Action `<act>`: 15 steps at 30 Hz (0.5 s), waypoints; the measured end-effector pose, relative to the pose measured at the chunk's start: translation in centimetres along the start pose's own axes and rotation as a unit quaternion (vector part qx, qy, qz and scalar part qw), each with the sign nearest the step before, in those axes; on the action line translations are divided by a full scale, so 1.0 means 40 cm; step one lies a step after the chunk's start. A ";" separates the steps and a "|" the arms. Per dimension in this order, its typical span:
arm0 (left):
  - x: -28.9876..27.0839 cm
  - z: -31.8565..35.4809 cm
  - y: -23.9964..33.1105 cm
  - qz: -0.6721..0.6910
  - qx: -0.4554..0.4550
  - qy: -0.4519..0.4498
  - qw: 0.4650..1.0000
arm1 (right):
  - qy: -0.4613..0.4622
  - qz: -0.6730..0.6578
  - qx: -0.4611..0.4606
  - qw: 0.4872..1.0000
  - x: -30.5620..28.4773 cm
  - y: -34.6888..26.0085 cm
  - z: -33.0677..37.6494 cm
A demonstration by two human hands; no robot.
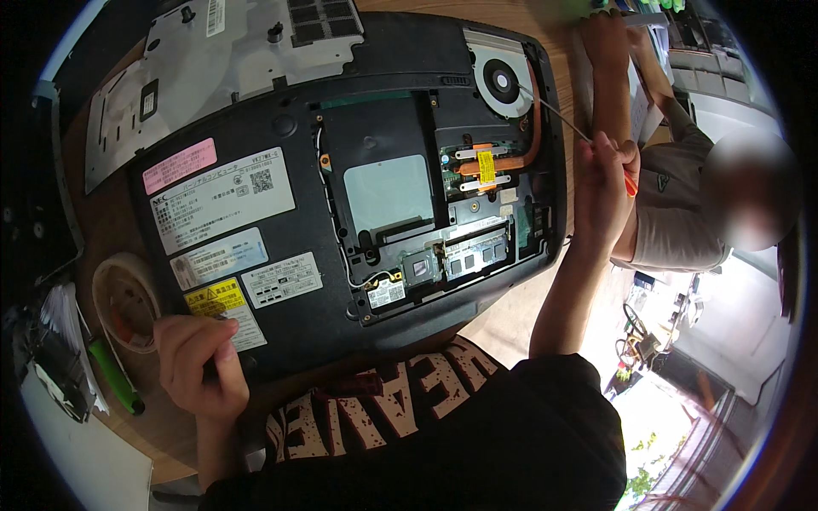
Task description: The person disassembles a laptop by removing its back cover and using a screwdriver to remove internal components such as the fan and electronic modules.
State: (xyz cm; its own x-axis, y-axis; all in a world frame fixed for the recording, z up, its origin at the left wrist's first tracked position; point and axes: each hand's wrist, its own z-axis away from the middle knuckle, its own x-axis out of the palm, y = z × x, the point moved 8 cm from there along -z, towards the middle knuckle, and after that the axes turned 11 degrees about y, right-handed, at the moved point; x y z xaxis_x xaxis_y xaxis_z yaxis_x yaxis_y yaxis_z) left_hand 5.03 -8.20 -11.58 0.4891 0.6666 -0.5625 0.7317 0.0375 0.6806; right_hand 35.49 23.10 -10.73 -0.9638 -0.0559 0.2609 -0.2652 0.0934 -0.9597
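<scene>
Opened black laptop (341, 204) lying bottom-up on the wooden surface (111, 230), inner boards, copper pipe and round fan (503, 81) exposed. Right hand (603, 183) raised beside the laptop's right edge, forearm upright, grip closed around an orange-handled screwdriver (567, 119), thin metal shaft slanting to the fan. Left hand (198, 362) curled at the laptop's lower left corner, fingers pressed together on a small dark thing, hard to identify. Removed grey cover plate (221, 60) above the laptop. Roll of tape (123, 302) and green pen (115, 379) left of the laptop.
</scene>
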 end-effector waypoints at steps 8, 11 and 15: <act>0.000 -0.001 -0.001 0.007 0.005 0.001 1.000 | 0.011 0.009 0.013 1.000 0.025 0.009 0.011; -0.005 0.003 -0.006 0.003 0.001 0.003 1.000 | -0.059 -0.047 0.087 0.993 0.027 0.004 -0.001; -0.009 0.007 -0.011 0.004 0.000 0.006 1.000 | -0.149 -0.073 0.219 0.961 0.067 -0.011 0.035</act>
State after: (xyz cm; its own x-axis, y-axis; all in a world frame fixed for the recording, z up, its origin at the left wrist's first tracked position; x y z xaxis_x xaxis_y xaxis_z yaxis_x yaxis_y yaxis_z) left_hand 4.67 -8.65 -11.81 0.4884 0.6765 -0.5513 0.7277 0.0329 0.6851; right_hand 33.07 21.52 -9.77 -0.8485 -0.3259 0.4170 -0.2958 -0.3613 -0.8843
